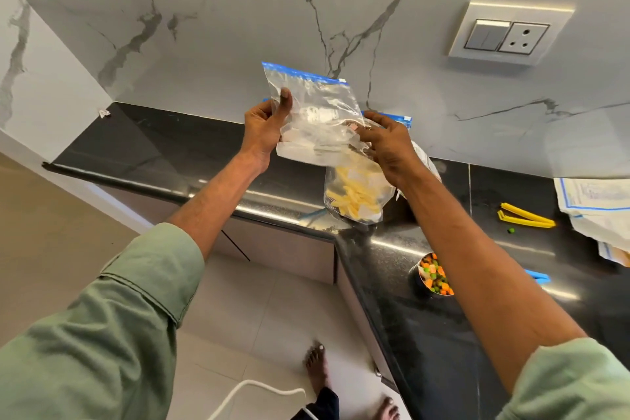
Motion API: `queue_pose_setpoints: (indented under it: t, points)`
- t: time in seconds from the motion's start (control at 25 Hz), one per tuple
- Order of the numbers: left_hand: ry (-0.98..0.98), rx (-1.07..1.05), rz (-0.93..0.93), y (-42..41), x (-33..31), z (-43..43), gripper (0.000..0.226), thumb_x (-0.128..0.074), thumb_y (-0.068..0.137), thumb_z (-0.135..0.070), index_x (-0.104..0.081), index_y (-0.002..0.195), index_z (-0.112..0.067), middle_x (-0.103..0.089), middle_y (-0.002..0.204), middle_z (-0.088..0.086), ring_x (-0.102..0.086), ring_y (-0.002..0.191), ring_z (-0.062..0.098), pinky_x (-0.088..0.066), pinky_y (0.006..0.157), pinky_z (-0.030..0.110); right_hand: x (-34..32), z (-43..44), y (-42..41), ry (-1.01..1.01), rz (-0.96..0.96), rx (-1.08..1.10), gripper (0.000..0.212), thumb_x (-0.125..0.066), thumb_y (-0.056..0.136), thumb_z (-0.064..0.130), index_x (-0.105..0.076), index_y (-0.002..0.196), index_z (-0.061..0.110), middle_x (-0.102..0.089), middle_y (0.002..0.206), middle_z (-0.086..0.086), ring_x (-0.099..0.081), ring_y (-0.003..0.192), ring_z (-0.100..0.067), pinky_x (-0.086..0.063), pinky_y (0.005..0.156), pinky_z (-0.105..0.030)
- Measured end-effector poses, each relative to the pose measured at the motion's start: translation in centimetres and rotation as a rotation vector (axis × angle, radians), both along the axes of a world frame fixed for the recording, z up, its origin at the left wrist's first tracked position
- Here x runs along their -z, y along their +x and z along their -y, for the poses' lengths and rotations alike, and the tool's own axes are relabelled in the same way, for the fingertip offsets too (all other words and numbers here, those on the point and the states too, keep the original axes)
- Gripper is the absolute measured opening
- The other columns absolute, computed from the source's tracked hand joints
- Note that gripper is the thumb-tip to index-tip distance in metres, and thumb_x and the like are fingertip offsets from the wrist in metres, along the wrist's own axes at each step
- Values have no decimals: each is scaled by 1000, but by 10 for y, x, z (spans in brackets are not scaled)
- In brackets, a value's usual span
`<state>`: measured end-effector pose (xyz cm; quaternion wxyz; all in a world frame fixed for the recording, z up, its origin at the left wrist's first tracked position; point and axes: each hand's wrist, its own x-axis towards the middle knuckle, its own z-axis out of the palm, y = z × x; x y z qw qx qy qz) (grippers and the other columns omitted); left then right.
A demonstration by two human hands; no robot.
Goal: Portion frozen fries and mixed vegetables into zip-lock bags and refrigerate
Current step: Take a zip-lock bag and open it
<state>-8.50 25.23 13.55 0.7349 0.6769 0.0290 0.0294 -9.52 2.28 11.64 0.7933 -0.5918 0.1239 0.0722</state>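
I hold a clear zip-lock bag (pixel 315 112) with a blue zip strip up in front of the wall. My left hand (pixel 264 128) grips its left edge, thumb on the front. My right hand (pixel 387 143) pinches its lower right corner. The bag looks empty. Below it, a second clear bag with yellow fries (pixel 354 198) lies on the black counter (pixel 191 153). A round steel bowl of mixed vegetables (pixel 435 275), orange, green and white, stands on the counter under my right forearm.
Yellow bag clips (pixel 525 215) and one green pea (pixel 510 230) lie at the right. White food packets (pixel 596 204) sit at the far right edge, a blue clip (pixel 538 278) near my forearm. A switch and socket plate (pixel 508 33) is on the marble wall. My bare feet (pixel 317 368) stand on the tiled floor.
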Motion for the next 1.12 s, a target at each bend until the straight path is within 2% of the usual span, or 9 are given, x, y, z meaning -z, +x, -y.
queue_pose_setpoints:
  t: [0.12, 0.16, 0.32, 0.52, 0.68, 0.84, 0.96, 1.04, 1.12]
  points:
    - [-139, -38, -50, 6, 4, 3, 48, -65, 85, -63, -75, 82, -16, -75, 94, 6, -72, 96, 26, -60, 90, 50, 1, 11, -1, -110, 26, -29, 40, -79, 89, 2, -70, 126, 14, -78, 117, -6, -74, 111, -23, -61, 95, -47]
    - [-161, -62, -82, 8, 3, 5, 45, -59, 95, -57, -76, 82, -17, -77, 96, 6, -73, 100, 28, -59, 93, 52, 1, 13, -1, -138, 43, -19, 35, -77, 90, 2, -72, 122, 15, -78, 117, -6, -74, 111, -22, -61, 95, -47]
    - [-235, -76, -102, 13, 2, 9, 25, -64, 100, -34, -78, 91, -16, -78, 94, 4, -75, 93, 25, -59, 93, 51, 2, 14, -1, -196, 142, 64, 26, -76, 94, 11, -75, 120, 7, -77, 110, -10, -72, 103, -21, -65, 81, -36]
    - [-245, -29, -137, 18, 18, 0, 16, -76, 92, -32, -79, 86, -17, -70, 79, 0, -61, 72, 16, -54, 77, 37, 2, 10, 7, -205, 284, 286, 20, -75, 96, 18, -80, 114, 11, -79, 109, -7, -74, 105, -22, -63, 90, -35]
    - [-340, 83, -174, 24, 21, 2, 32, -66, 98, -41, -75, 113, -14, -73, 117, 13, -70, 108, 31, -59, 93, 43, 1, 4, 15, -242, 296, 220, 20, -64, 104, 15, -75, 120, 13, -75, 113, -9, -72, 100, -19, -64, 79, -34]
    - [-346, 85, -207, 34, 19, 1, 25, -66, 99, -30, -69, 115, -11, -75, 108, 6, -72, 100, 24, -61, 88, 42, 3, -7, 25, -369, 356, 114, 22, -66, 103, 21, -76, 120, 10, -76, 116, -6, -68, 99, -9, -54, 76, -16]
    - [-291, -107, -249, 52, 30, -14, 13, -73, 94, -27, -66, 94, -15, -76, 92, 2, -73, 85, 18, -61, 82, 40, 2, -10, 36, -348, 331, 281, 23, -62, 105, 24, -77, 114, 9, -77, 109, 0, -70, 91, -1, -58, 79, -23]
    - [-200, -229, -271, 66, 39, -25, 21, -73, 95, -21, -56, 82, -20, -72, 85, 1, -69, 78, 15, -60, 69, 34, 3, -5, 42, -262, 302, 332, 28, -56, 108, 24, -72, 119, 4, -76, 115, -4, -74, 98, -13, -62, 85, -32]
    - [-76, -318, -311, 78, 57, -33, 27, -71, 95, -10, -51, 83, -22, -66, 87, 2, -65, 74, 13, -58, 54, 26, 2, -2, 47, -174, 302, 332, 29, -50, 111, 22, -67, 120, 0, -76, 116, -11, -77, 98, -26, -63, 79, -34]
